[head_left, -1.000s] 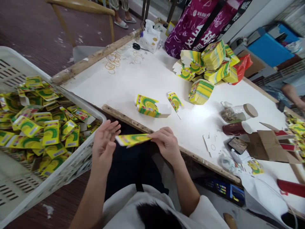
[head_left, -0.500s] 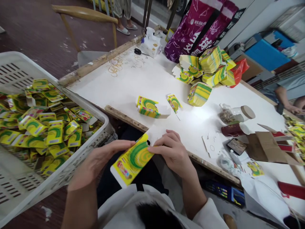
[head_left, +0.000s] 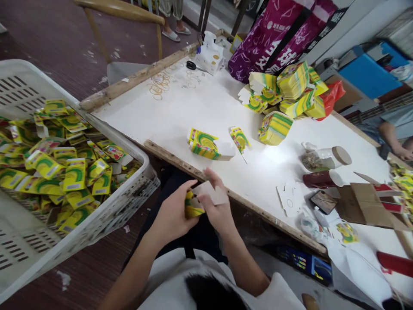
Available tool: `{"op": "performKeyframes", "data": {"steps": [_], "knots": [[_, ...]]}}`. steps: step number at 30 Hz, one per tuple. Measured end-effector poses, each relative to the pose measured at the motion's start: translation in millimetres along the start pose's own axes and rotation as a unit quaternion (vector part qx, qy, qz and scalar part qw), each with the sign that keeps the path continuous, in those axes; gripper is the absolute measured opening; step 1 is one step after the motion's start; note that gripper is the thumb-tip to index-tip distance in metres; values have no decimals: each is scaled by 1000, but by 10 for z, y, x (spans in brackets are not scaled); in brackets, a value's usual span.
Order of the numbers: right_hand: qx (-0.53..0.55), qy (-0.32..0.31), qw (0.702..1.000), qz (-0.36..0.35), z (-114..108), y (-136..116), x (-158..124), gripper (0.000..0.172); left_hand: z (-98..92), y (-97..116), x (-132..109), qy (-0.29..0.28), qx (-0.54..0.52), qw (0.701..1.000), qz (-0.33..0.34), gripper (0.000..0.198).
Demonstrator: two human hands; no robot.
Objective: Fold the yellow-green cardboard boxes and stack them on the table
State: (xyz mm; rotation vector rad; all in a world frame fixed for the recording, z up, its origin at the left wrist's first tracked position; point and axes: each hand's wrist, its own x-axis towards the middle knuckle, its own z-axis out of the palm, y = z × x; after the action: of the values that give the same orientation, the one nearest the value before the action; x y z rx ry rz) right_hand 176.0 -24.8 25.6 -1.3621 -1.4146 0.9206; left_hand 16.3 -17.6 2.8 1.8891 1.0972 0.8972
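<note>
Over my lap, just off the table edge, both my hands close around one small yellow-and-green carton. My left hand wraps its left side, the fingers mostly hidden behind it. My right hand grips the right end, thumb on a white flap. Much of the carton's printed face is covered by my fingers. On the table ahead lies a stack of flat cartons, with a single flat carton to its right.
At left stands a white plastic crate holding many folded cartons. Bundled cartons lie farther back beside a purple bag. Rubber bands, scissors, a jar and a phone are on the table. Another person's hand shows at right.
The carton was held out flat with its printed face up; now it is turned and enclosed between both hands. My left hand has moved right and closed around it. The view has shifted slightly.
</note>
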Motion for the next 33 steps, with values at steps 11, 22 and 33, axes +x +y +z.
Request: {"op": "performKeyframes", "data": {"steps": [11, 22, 33], "knots": [[35, -172, 984, -8, 76, 21, 16, 71, 100, -63, 17, 34, -13, 999, -11, 44], [-152, -159, 967, -133, -242, 110, 61, 48, -84, -162, -11, 52, 38, 998, -11, 50], [-64, -172, 979, -83, -281, 25, 197, 61, -145, -117, 12, 68, -34, 997, -17, 53]]}}
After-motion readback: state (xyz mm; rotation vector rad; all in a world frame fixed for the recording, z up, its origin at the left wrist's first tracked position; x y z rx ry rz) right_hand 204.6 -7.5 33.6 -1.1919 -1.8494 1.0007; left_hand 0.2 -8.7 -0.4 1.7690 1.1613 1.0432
